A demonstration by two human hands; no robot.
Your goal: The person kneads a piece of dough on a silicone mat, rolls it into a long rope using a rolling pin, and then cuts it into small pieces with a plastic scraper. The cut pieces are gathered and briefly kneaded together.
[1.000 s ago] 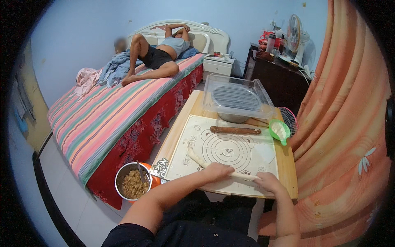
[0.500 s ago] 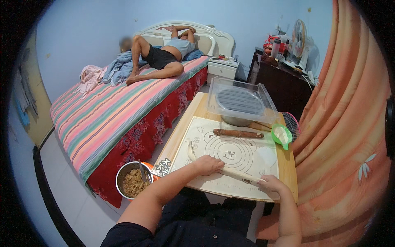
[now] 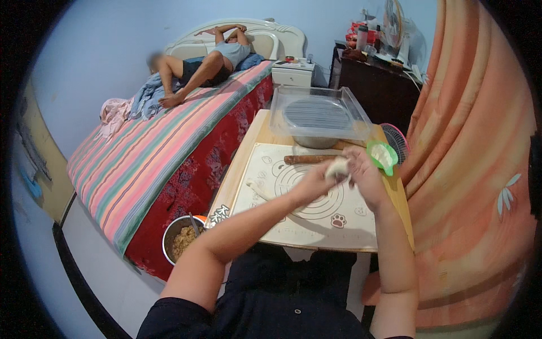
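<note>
Above the printed kneading mat [image 3: 271, 226], both hands are raised and meet around a pale lump of dough [image 3: 339, 167]. The fingers of my left hand [image 3: 317, 183] close on it from the left. At its right side my right hand [image 3: 364, 172] has curled fingers against it, slightly blurred. A thin strip of dough [image 3: 258, 191] lies on the left of the mat and runs under my left forearm, where the rest is hidden. Just behind the hands rests a brown wooden rolling pin [image 3: 305, 159], its right end covered by them.
Behind the mat a clear plastic bin [image 3: 361, 131] sits over a metal pot. A green scoop of flour [image 3: 383, 155] is at the table's right edge, near the orange curtain [image 3: 451, 198]. Low at left stands a bowl of filling [image 3: 183, 240]. A person [image 3: 209, 62] lies on the bed.
Both hands have lifted off the mat and come together farther back and to the right, with a dough lump between them. The view has shifted. The person on the bed has moved a leg.
</note>
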